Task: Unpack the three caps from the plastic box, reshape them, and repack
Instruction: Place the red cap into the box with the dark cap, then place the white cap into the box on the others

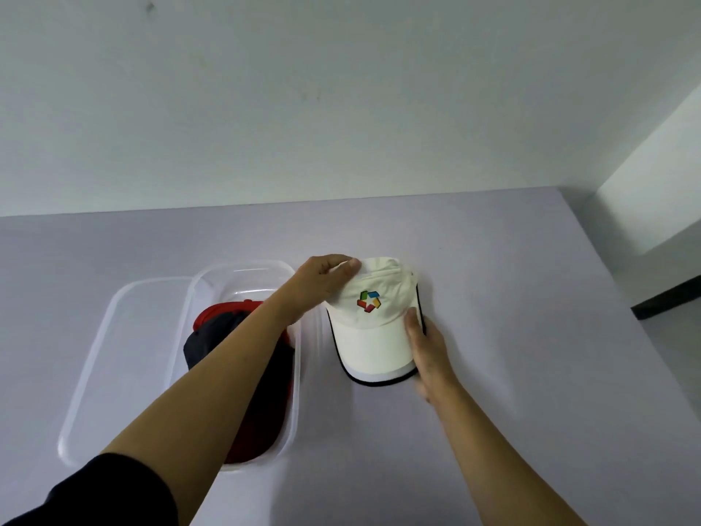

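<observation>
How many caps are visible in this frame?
3. White cap on the table, gripped by the left hand and right hand; red cap and dark cap in the plastic box, partly hidden behind the left arm.

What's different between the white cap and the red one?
The white cap lies out on the table; the red cap sits in the plastic box. The left hand grips the white cap's crown and the right hand its brim; neither touches the red cap. The white cap shows whole, with a colourful logo; the red cap is partly covered by a dark cap. Both are cloth caps.
</observation>
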